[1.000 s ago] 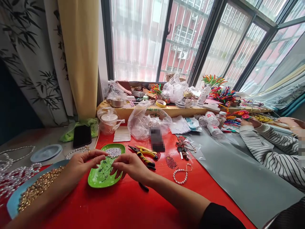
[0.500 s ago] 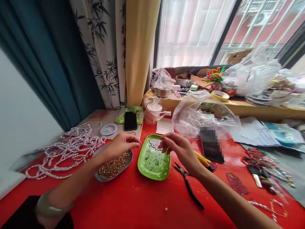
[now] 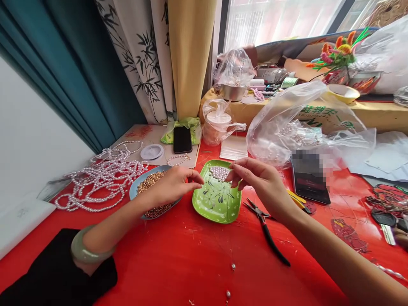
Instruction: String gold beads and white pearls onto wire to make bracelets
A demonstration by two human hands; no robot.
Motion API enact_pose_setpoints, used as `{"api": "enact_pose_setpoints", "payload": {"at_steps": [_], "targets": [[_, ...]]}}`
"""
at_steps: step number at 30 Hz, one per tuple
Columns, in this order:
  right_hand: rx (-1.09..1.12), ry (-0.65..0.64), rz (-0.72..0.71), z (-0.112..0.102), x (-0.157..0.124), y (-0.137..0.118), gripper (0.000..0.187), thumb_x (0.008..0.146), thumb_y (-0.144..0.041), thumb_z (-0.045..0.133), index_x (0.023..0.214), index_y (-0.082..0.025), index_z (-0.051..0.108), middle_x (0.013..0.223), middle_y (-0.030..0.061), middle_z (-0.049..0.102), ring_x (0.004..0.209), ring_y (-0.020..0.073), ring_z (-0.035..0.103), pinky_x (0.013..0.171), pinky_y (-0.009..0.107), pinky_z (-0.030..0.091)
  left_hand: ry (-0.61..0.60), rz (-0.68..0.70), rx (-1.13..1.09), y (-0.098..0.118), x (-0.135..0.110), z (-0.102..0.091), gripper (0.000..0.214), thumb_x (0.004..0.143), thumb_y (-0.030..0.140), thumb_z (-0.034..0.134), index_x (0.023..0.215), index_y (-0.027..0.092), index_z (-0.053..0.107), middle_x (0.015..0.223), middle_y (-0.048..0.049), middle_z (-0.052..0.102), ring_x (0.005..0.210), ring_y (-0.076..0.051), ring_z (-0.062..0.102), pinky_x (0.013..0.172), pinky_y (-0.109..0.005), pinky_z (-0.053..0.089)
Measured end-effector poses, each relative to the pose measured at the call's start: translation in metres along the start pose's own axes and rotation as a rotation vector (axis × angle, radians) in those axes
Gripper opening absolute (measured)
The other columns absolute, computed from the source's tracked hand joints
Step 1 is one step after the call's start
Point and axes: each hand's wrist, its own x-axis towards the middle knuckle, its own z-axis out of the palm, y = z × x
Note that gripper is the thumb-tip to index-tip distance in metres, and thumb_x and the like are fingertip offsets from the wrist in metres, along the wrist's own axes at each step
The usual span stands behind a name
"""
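My right hand (image 3: pixel 251 176) is over the right side of a green tray (image 3: pixel 199 208), thumb and fingertips pinched on a fine thread (image 3: pixel 230 242). That thread hangs toward a small pearl bead (image 3: pixel 233 267), and another bead (image 3: pixel 228 294) lies closer to me. Small pale pearls (image 3: pixel 219 173) sit at the tray's far end. My left hand (image 3: pixel 180 182) reaches across a blue-grey dish (image 3: pixel 132 193) of gold beads (image 3: pixel 149 183), its thumb and forefinger brought together near the tray's left rim. Whatever is between them is too small to make out.
Black-handled pliers (image 3: pixel 267 238) lie right of the tray, near a yellow-handled tool (image 3: pixel 296 199) and a phone (image 3: pixel 309 178). Heaped pearl strings (image 3: pixel 98 178) cover the left side. Behind are another phone (image 3: pixel 182 139), a wrapped tub (image 3: pixel 218 123) and a clear plastic bag (image 3: pixel 270 123).
The view has tilted down and moved nearer the table, so a second bead now shows at the front. Both hands stay on either side of the tray, with the right still pinched.
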Motion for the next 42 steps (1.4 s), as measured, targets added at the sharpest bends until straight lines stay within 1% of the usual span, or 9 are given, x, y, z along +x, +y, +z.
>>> {"api": "enact_pose_setpoints", "payload": {"at_steps": [4,12,16,23,26,35,39,41,42], "targets": [[-0.007,0.006,-0.008,0.001,-0.001,-0.001,0.015,0.082,-0.029,0.056,0.075,-0.015,0.059,0.068,0.0017,0.066,0.057,0.0090,0.058,0.052,0.022,0.044,-0.051,0.013,0.052,0.000,-0.003,-0.011,0.017,0.079,0.027,0.056,0.085,0.017,0.069,0.089,-0.0037,0.072,0.080,-0.016,0.063,0.072,-0.026,0.044],[-0.015,0.022,-0.007,0.001,-0.001,0.000,0.015,0.081,-0.032,0.058,0.075,-0.019,0.061,0.068,0.0010,0.067,0.056,0.0098,0.058,0.052,0.023,0.045,-0.256,-0.012,0.306,-0.008,-0.014,-0.042,0.020,0.077,0.019,0.052,0.087,0.017,0.069,0.084,-0.0013,0.071,0.075,-0.013,0.062,0.068,-0.024,0.041],[-0.032,0.030,0.005,0.002,0.000,0.000,0.015,0.080,-0.032,0.059,0.074,-0.018,0.061,0.068,0.0018,0.068,0.057,0.0106,0.059,0.053,0.023,0.046,-0.311,-0.043,0.375,-0.013,-0.014,-0.046,0.023,0.075,0.018,0.053,0.092,0.018,0.068,0.087,-0.0016,0.071,0.077,-0.014,0.062,0.066,-0.023,0.040],[-0.052,0.029,0.009,0.000,0.000,0.003,0.018,0.079,-0.036,0.060,0.075,-0.018,0.063,0.067,0.0020,0.068,0.057,0.0106,0.059,0.054,0.022,0.047,-0.319,-0.024,0.398,-0.026,-0.012,-0.049,0.022,0.076,0.016,0.052,0.091,0.017,0.068,0.091,-0.0036,0.071,0.079,-0.015,0.062,0.069,-0.024,0.041],[-0.057,0.017,0.000,-0.001,0.001,0.005,0.020,0.079,-0.037,0.061,0.074,-0.018,0.063,0.066,0.0011,0.067,0.056,0.0101,0.058,0.054,0.021,0.047,-0.299,-0.002,0.406,-0.029,-0.011,-0.050,0.023,0.076,0.012,0.050,0.090,0.016,0.068,0.091,-0.0049,0.071,0.081,-0.015,0.062,0.071,-0.024,0.042],[-0.077,0.011,-0.008,0.000,0.001,0.005,0.020,0.078,-0.037,0.061,0.073,-0.018,0.064,0.065,0.0013,0.066,0.057,0.0101,0.058,0.053,0.021,0.047,-0.210,0.028,0.439,-0.030,-0.011,-0.050,0.019,0.073,0.010,0.054,0.083,0.017,0.069,0.081,-0.0039,0.071,0.072,-0.015,0.061,0.065,-0.025,0.042],[-0.075,0.009,0.002,0.000,0.001,0.006,0.022,0.079,-0.039,0.061,0.075,-0.018,0.064,0.066,0.0022,0.067,0.057,0.0105,0.059,0.055,0.021,0.048,-0.072,0.081,0.430,-0.024,-0.006,-0.035,0.018,0.082,0.016,0.050,0.089,0.015,0.067,0.091,-0.0065,0.070,0.082,-0.017,0.060,0.076,-0.029,0.043],[-0.071,0.014,0.009,0.000,0.001,0.007,0.022,0.079,-0.039,0.061,0.077,-0.017,0.063,0.067,0.0024,0.067,0.057,0.0106,0.059,0.055,0.022,0.048,0.012,0.150,0.423,-0.021,-0.002,-0.021,0.021,0.086,0.015,0.046,0.093,0.014,0.066,0.098,-0.0071,0.068,0.092,-0.017,0.058,0.083,-0.029,0.042],[-0.069,0.015,0.013,0.000,0.002,0.007,0.022,0.079,-0.039,0.060,0.077,-0.017,0.063,0.067,0.0026,0.068,0.057,0.0108,0.059,0.055,0.022,0.048,0.049,0.220,0.429,-0.020,0.000,-0.014,0.022,0.087,0.015,0.046,0.093,0.015,0.066,0.098,-0.0067,0.068,0.094,-0.017,0.056,0.085,-0.030,0.042]]}}
